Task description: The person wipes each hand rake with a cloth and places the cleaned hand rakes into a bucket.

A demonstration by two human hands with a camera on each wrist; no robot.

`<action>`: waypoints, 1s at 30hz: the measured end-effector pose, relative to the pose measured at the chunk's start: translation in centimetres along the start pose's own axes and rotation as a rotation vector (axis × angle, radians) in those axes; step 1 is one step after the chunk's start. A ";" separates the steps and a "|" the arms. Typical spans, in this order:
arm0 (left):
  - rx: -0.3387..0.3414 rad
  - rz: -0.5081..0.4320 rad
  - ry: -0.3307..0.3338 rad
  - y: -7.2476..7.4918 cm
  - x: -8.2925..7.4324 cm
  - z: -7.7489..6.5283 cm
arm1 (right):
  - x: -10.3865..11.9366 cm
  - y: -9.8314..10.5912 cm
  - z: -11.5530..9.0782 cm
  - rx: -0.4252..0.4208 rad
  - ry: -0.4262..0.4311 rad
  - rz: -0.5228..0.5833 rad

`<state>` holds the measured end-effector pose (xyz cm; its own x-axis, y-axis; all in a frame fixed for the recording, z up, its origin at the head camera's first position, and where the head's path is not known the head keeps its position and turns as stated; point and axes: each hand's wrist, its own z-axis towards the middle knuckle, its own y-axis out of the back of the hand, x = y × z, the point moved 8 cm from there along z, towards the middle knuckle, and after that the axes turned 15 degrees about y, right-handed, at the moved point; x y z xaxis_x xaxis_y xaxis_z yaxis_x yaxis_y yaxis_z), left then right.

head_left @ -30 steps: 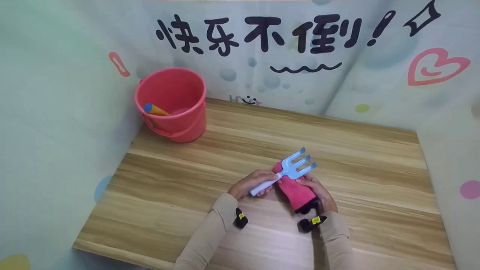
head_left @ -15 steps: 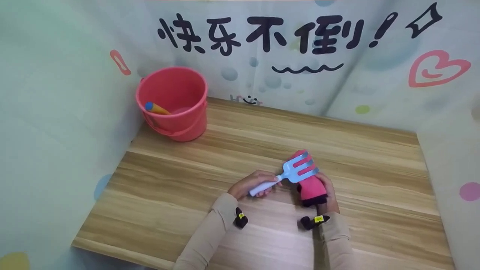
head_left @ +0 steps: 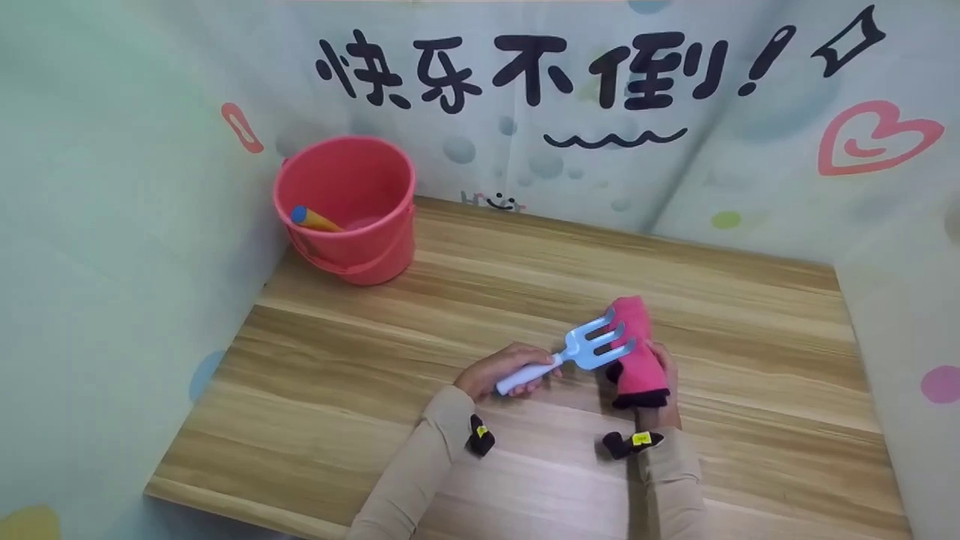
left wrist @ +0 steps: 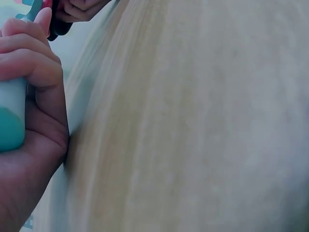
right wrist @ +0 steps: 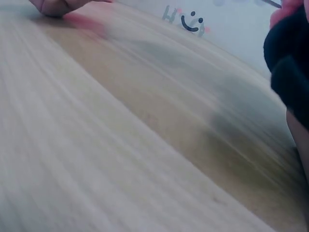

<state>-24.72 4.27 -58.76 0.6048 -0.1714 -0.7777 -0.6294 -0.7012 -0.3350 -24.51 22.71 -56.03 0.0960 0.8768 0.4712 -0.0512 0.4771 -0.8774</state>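
My left hand (head_left: 501, 369) grips the white handle of a blue three-pronged hand fork (head_left: 589, 349). In the left wrist view the fingers curl round that handle (left wrist: 13, 113), whose end is teal there. The fork points up and right, its prongs overlapping a pink glove-like cloth (head_left: 637, 364) with black edging. My right hand (head_left: 670, 379) holds this cloth from its right side, mostly hidden behind it. Only the cloth's black part (right wrist: 289, 53) and a bit of pink show at the right edge of the right wrist view.
A red bucket (head_left: 379, 255) stands at the back left of the wooden table (head_left: 375, 337). Inside it leans a yellow rod with a blue end (head_left: 319, 221). Printed fabric walls (head_left: 465, 165) border the table at the back and sides.
The pink cloth has swung more upright and shifted right in my right hand, out from behind the fork's neck. My left hand and the fork stay nearly in place.
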 end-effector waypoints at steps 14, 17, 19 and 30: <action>0.076 -0.019 0.089 -0.4 0.0 -0.1 | -0.3 -2.1 0.2 0.007 -0.149 0.163; 0.076 -0.005 0.089 -0.4 -0.1 0.0 | -0.2 -2.2 0.4 0.013 -0.147 0.159; 0.084 0.012 0.088 -0.4 -0.1 0.1 | -0.2 -2.2 0.4 0.015 -0.147 0.168; 0.092 0.024 0.100 -0.5 0.0 0.0 | 0.0 -2.3 1.0 0.063 -0.155 0.250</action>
<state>-24.44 4.66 -58.56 0.6321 -0.2589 -0.7303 -0.6834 -0.6305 -0.3680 -25.39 21.69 -53.91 -0.0801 0.9641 0.2532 -0.1163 0.2433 -0.9630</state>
